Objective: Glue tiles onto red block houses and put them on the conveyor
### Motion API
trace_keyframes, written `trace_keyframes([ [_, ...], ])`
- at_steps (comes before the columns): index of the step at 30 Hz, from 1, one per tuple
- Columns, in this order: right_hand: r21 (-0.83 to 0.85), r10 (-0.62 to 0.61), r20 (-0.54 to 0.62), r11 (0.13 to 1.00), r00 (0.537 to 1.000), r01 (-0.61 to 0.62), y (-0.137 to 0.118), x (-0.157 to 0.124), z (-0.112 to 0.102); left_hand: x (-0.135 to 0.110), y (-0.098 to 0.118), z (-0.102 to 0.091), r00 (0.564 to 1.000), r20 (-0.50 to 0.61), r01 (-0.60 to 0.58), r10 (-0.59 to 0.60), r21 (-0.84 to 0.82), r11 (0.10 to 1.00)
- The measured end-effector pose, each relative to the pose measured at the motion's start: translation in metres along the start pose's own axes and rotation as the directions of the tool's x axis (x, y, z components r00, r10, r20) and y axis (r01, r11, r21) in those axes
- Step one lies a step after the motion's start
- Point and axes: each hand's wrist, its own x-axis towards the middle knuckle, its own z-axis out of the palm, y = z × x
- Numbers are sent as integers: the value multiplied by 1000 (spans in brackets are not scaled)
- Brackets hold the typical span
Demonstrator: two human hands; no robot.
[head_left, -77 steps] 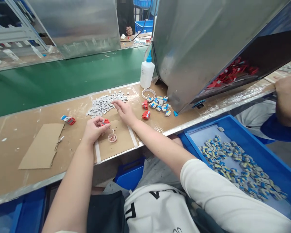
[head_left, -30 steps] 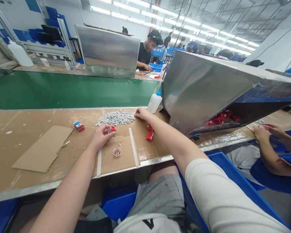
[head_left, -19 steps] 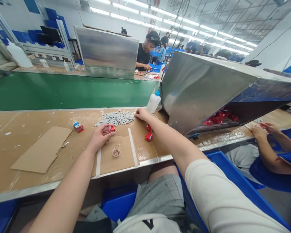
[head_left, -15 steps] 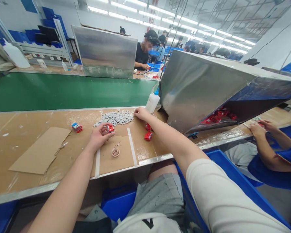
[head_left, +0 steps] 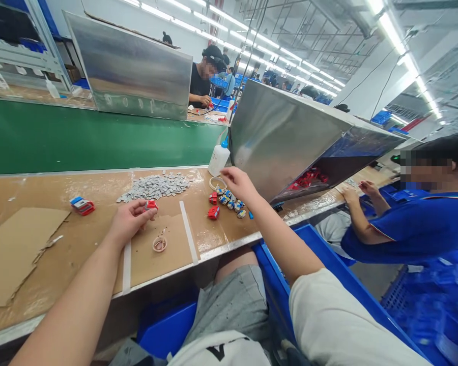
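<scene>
My left hand (head_left: 132, 218) is closed around a small red toy car part (head_left: 150, 205), just in front of a pile of small grey flat pieces (head_left: 156, 186). Above a cream-coloured ring (head_left: 217, 184), my right hand (head_left: 239, 182) has its fingers pinched together; what they hold, if anything, is too small to make out. Below that hand sit two red toy car parts (head_left: 213, 212) and a cluster of small blue, white and yellow pieces (head_left: 231, 201). A small round cup (head_left: 160, 244) stands on taped-down cardboard between my arms.
A white squeeze bottle (head_left: 219, 158) stands behind the ring, beside a large metal box (head_left: 282, 137) with red parts inside. To the left lie a blue, white and red toy car (head_left: 82, 206) and torn cardboard (head_left: 23, 249). A co-worker in blue (head_left: 404, 223) sits at right.
My right hand has moved from the right end of the grey pile to above the ring, uncovering the blue-and-white pieces. My left hand still holds the red part. The view has swung right.
</scene>
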Motion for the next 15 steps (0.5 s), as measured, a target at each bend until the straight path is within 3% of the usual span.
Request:
trace_keyframes([
  [2, -196, 68, 187, 980, 980, -31, 6, -21, 2, -1, 1, 1, 1000, 14, 1, 0, -3, 1000],
  [4, -352, 150, 303, 935, 941, -36, 10, -36, 11, -2, 3, 2, 1000, 21, 0, 0, -7, 1000],
  [8, -503, 212, 324, 864, 922, -22, 17, -47, 30, -6, 4, 3, 999, 41, -12, 13, -34, 999],
  [15, -517, 91, 391, 845, 916, 137, 30, -52, 37, -8, 2, 0, 994, 102, -34, 43, -92, 995],
])
